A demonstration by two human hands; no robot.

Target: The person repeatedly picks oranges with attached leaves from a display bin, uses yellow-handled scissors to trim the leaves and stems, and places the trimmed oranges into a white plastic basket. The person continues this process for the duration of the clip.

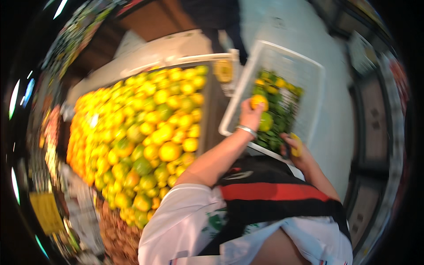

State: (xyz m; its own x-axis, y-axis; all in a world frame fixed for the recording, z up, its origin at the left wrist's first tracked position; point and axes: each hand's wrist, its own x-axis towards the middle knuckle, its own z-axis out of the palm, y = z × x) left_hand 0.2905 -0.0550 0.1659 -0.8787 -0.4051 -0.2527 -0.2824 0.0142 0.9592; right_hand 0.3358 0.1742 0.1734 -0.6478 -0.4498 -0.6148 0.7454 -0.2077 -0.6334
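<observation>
A white plastic crate (316, 99) is in front of me, with green leaves (276, 124) and several citrus fruits in it. My left hand (250, 116), wearing a metal bracelet (246, 130), reaches over the crate's left side, its fingers around an orange citrus fruit (259, 101). Just below that fruit a green citrus fruit (265, 121) lies against the leaves. At the crate's near right corner my right hand (299, 155) grips a yellow-and-black hand tool (295, 145); blur hides its exact kind.
Left of the crate, a large sloping heap of yellow, orange and green citrus fruits (142, 132) fills a display with a dark edge (208, 109). Brown produce (121, 232) lies nearer on the left. A person in dark clothes (218, 20) stands beyond. Dark shelving (371, 132) runs along the right.
</observation>
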